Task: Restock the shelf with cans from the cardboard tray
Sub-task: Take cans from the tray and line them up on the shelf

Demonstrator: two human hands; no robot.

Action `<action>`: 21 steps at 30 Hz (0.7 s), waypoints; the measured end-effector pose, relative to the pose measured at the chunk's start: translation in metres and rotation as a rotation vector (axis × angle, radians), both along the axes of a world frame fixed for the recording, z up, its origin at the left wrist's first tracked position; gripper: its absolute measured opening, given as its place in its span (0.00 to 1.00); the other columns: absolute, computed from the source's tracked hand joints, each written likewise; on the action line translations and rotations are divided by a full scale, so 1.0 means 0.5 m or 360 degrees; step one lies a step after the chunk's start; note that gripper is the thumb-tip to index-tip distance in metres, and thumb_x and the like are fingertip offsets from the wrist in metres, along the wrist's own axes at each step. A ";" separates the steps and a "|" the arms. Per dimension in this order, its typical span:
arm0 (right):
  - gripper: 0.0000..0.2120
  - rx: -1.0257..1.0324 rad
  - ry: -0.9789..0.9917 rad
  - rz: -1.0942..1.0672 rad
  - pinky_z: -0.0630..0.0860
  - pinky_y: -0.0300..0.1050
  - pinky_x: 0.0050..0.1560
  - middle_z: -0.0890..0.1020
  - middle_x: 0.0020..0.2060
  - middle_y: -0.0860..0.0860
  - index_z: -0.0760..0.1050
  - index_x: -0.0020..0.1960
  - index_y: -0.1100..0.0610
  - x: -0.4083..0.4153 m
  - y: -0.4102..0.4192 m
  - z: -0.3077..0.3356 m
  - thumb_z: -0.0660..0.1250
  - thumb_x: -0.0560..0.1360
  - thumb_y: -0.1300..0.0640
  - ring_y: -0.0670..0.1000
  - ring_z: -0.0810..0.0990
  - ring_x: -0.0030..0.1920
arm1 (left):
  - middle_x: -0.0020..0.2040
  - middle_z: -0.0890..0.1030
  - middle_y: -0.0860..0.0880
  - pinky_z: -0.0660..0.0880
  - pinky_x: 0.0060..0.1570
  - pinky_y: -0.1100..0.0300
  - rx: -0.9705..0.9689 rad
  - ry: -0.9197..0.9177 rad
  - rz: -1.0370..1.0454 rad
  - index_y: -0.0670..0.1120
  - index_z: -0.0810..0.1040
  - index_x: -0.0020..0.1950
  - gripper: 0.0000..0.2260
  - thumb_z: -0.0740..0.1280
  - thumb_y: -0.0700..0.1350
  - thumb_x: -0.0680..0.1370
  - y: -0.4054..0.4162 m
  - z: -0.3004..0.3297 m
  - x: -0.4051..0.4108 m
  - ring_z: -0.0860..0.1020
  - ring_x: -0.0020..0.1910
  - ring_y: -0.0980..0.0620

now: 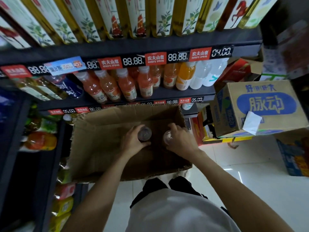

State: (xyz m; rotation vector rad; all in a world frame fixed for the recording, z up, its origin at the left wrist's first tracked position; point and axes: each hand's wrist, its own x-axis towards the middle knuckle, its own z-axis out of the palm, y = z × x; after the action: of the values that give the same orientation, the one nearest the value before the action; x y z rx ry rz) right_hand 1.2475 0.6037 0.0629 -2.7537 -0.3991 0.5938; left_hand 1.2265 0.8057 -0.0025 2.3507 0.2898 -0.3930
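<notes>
An open brown cardboard tray (103, 141) stands on the floor below the shelves, its inside mostly bare. Both hands reach down into its right half. My left hand (132, 143) is wrapped around a can (144, 133) seen from above, with a clear lid. My right hand (181, 139) grips a second can (168, 137) just to the right of the first. The two cans are close together but apart. The shelf (167, 93) behind the tray carries a row of orange and pink drink bottles (127, 84).
A higher shelf (133, 47) holds tall tea bottles. A printed cardboard box (260, 108) sits on a stack at the right, with more boxes behind and a blue one (294, 158) on the white tiled floor. Packaged goods fill the low shelves at the left (41, 141).
</notes>
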 end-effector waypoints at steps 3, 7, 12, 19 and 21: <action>0.32 0.0603 0.0178 -0.0402 0.74 0.43 0.50 0.78 0.54 0.51 0.69 0.63 0.54 0.032 -0.047 0.095 0.78 0.63 0.52 0.51 0.77 0.54 | 0.59 0.74 0.55 0.70 0.59 0.55 -0.0263 -0.0070 0.0246 0.54 0.68 0.66 0.35 0.79 0.49 0.62 0.023 0.091 0.007 0.72 0.59 0.54; 0.22 0.1449 0.0538 -0.0634 0.77 0.44 0.50 0.79 0.55 0.53 0.74 0.59 0.53 0.083 -0.095 0.213 0.75 0.67 0.56 0.50 0.79 0.54 | 0.49 0.74 0.62 0.70 0.47 0.70 -0.0534 -0.0346 0.0375 0.53 0.71 0.58 0.27 0.78 0.51 0.63 0.018 0.263 0.029 0.72 0.48 0.68; 0.23 0.1827 0.0485 -0.0570 0.76 0.49 0.55 0.81 0.54 0.52 0.77 0.58 0.52 0.146 -0.122 0.354 0.74 0.65 0.47 0.53 0.79 0.56 | 0.50 0.78 0.61 0.74 0.43 0.69 -0.0951 -0.0728 0.0524 0.59 0.76 0.52 0.30 0.76 0.65 0.54 -0.023 0.455 0.072 0.76 0.49 0.65; 0.11 0.1906 -0.0091 -0.0268 0.77 0.32 0.43 0.84 0.41 0.46 0.80 0.45 0.50 0.217 -0.158 0.596 0.72 0.64 0.49 0.42 0.83 0.43 | 0.48 0.79 0.59 0.73 0.38 0.74 -0.0954 -0.1215 0.0366 0.55 0.77 0.49 0.13 0.71 0.49 0.66 -0.110 0.710 0.143 0.78 0.44 0.67; 0.08 0.1942 -0.0355 -0.0190 0.75 0.26 0.37 0.82 0.39 0.44 0.79 0.44 0.48 0.234 -0.176 0.664 0.71 0.65 0.51 0.36 0.81 0.37 | 0.48 0.79 0.60 0.74 0.41 0.71 -0.0882 -0.1362 0.0287 0.56 0.77 0.50 0.16 0.71 0.53 0.63 -0.131 0.772 0.153 0.78 0.44 0.67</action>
State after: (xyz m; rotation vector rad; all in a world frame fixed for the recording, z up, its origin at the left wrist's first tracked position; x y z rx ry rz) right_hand 1.3646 0.5159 0.3948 -1.6317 -0.4352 -0.0447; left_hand 1.3029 0.7403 0.3834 1.7274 -0.0277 0.5580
